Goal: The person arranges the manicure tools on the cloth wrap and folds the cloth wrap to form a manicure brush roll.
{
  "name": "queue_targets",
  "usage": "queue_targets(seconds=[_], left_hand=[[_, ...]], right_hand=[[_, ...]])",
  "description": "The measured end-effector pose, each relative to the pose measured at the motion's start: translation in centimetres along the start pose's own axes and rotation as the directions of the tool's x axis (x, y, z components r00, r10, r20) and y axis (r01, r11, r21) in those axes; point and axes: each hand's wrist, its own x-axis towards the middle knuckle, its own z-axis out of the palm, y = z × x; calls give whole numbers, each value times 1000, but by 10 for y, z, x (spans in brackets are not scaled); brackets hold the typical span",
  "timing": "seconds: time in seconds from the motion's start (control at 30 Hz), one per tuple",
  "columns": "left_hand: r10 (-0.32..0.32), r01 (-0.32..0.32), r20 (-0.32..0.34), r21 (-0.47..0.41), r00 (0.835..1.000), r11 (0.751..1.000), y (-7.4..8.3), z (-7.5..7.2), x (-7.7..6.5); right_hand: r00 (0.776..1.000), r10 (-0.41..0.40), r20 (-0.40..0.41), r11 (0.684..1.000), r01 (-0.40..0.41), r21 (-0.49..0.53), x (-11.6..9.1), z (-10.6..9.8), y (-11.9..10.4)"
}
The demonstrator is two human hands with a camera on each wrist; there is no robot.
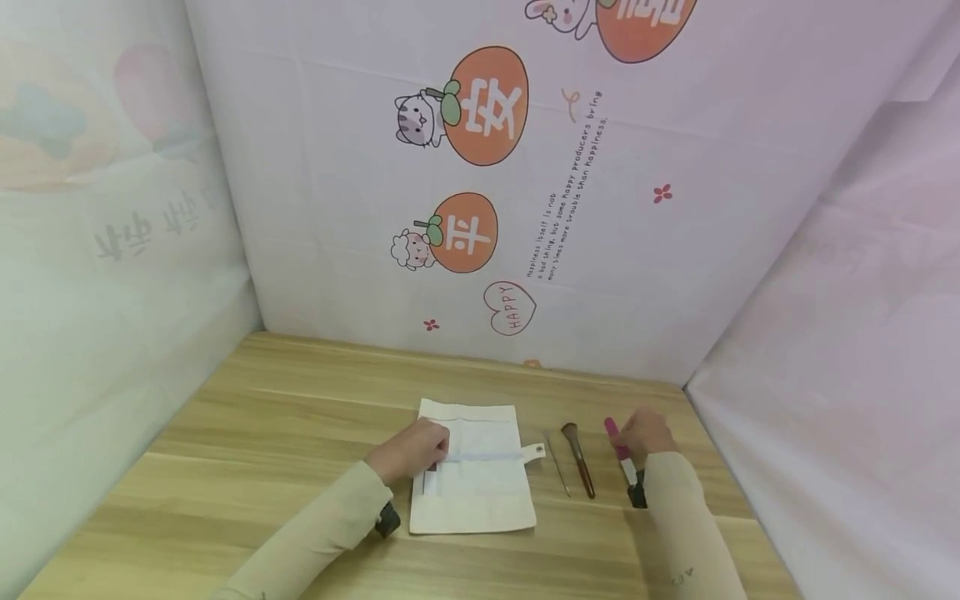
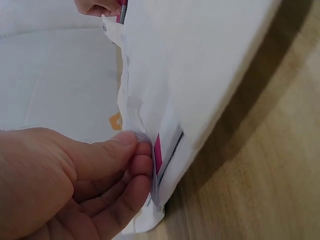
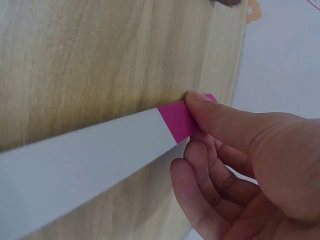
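Observation:
An unfolded white fabric tool roll (image 1: 480, 512) lies on the table, a snap tab (image 1: 534, 452) at its right side. At its left part my left hand (image 1: 416, 448) pinches the greyish elastic band (image 2: 154, 180) between thumb and fingers. Behind that band sit a pink piece (image 2: 158, 154) and a thin dark tool (image 2: 172, 154); their lower parts are hidden. Over on the right, my right hand (image 1: 647, 433) pinches a nail file (image 3: 100, 155) by its pink handle (image 3: 175, 120). The file's flat pale blade points toward the table's near side.
A brush (image 1: 577, 458) with a brown handle and a slim metal tool (image 1: 557, 467) lie between the roll and my right hand. Printed white cloth walls (image 1: 360, 167) enclose the wooden table (image 1: 225, 467) at the back and both sides.

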Motion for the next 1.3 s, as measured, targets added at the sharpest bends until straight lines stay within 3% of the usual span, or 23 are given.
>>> queue_targets(seconds=[0.5,0.67,1.0,1.3], left_hand=[[-17,16,-9,-46,1000,999,-7,1,-1],[-35,35,-10,-45,999,998,-8,2,0],[-25,24,-24,-35,999,999,-12,4,2],[-32,31,-26,-36,999,999,-10,3,1]], right_hand=[[994,-103,40,994,105,-28,5,-15,-4],[987,-142,81,990,140,24,10,-23,-11],[985,-121,126,984,102,147,-1,-31,-56],[979,-130,157,961,85,262,2,-18,-100]])
